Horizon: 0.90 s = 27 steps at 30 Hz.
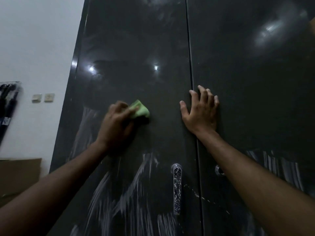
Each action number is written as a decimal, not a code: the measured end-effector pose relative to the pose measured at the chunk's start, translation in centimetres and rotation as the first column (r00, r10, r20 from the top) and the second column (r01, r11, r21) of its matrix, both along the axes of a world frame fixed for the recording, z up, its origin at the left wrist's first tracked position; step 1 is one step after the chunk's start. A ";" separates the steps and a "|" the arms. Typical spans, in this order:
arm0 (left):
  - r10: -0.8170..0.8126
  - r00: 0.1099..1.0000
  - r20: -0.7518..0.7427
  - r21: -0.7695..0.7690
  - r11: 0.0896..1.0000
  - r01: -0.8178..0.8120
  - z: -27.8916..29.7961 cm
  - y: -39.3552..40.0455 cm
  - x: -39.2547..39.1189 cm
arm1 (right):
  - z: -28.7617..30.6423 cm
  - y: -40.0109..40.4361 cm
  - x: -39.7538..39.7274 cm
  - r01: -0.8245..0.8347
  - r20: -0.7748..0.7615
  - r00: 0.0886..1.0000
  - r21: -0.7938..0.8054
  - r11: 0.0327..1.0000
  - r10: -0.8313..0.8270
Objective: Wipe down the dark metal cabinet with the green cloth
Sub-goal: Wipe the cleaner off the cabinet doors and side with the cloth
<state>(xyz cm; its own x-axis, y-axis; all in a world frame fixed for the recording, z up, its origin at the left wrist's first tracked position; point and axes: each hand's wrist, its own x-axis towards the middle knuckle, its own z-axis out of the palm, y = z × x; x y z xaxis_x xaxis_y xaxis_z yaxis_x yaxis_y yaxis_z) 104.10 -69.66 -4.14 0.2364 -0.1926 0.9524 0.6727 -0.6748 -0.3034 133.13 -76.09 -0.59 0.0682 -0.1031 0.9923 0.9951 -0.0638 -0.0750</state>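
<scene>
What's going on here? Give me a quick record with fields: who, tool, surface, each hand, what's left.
who: a person, only arms visible
tool: green cloth
surface: dark metal cabinet, two doors
left hand: grips the cloth against the left door
right hand: fingers spread, resting across the door seam
what's left: white streaks near the handle

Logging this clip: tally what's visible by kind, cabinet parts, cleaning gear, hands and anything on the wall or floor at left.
Cabinet doors: 2, left door and right door
Door handles: 1, chrome handle
Round locks: 1, lock
Cloths: 1, green cloth
Hands: 2, left hand and right hand
Wall switch plates: 2, and
Cardboard boxes: 1, box
Total: 10
</scene>
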 end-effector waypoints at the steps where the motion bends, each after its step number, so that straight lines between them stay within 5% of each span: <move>1: 0.013 0.993 -0.114 0.017 1.000 -0.012 -1.8 0.1 -0.3 | 0.0 0.0 0.0 0.000 0.001 1.000 -0.001 1.000 0.000; 5: 0.080 0.978 -0.194 0.047 0.996 -0.072 -5.1 1.5 -5.9 | 0.0 0.1 -0.1 0.009 -0.007 1.000 0.009 1.000 -0.009; 8: 0.097 0.993 0.063 0.048 0.994 -0.100 -1.3 2.4 -7.9 | -0.2 0.1 -0.3 0.016 -0.005 1.000 0.008 1.000 -0.016; 11: 0.060 0.939 0.338 -0.118 0.993 -0.021 2.6 1.8 -6.3 | -0.2 -0.2 -0.4 0.012 -0.007 1.000 0.004 1.000 -0.012; 13: 0.041 0.965 0.260 -0.092 0.996 -0.018 1.7 1.3 -4.5 | -0.1 -0.2 -0.4 0.014 -0.009 1.000 0.002 1.000 -0.014; 16: 0.052 0.997 -0.049 0.004 0.999 -0.052 -4.3 1.1 -4.5 | -0.1 -0.2 -0.4 0.010 -0.003 1.000 -0.005 1.000 -0.010; 19: 0.108 0.987 -0.120 0.025 0.994 -0.105 -6.8 1.7 -8.4 | -0.2 -0.2 -0.5 0.016 0.001 1.000 -0.010 1.000 -0.016; 21: 0.159 0.987 -0.030 0.035 0.987 -0.158 -4.8 2.5 -10.6 | -0.2 -0.3 -0.6 0.029 -0.006 1.000 -0.015 0.999 -0.029; 25: 0.098 0.912 0.399 -0.138 0.989 -0.045 1.8 3.1 -11.4 | -0.3 -0.5 -0.8 0.036 -0.012 0.999 -0.028 0.999 -0.036; 27: 0.081 0.914 0.398 -0.144 0.989 -0.024 2.0 2.7 -9.3 | -0.3 -0.5 -0.7 0.033 -0.008 0.999 -0.026 0.999 -0.033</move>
<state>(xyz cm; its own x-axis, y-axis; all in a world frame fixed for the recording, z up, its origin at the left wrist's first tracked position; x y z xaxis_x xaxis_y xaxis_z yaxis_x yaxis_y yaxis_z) 94.76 -66.95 -2.18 -0.1655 -0.0551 0.9847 0.7542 -0.6504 0.0904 132.39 -76.56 -0.85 0.0740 -0.0793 0.9941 0.9917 -0.0988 -0.0818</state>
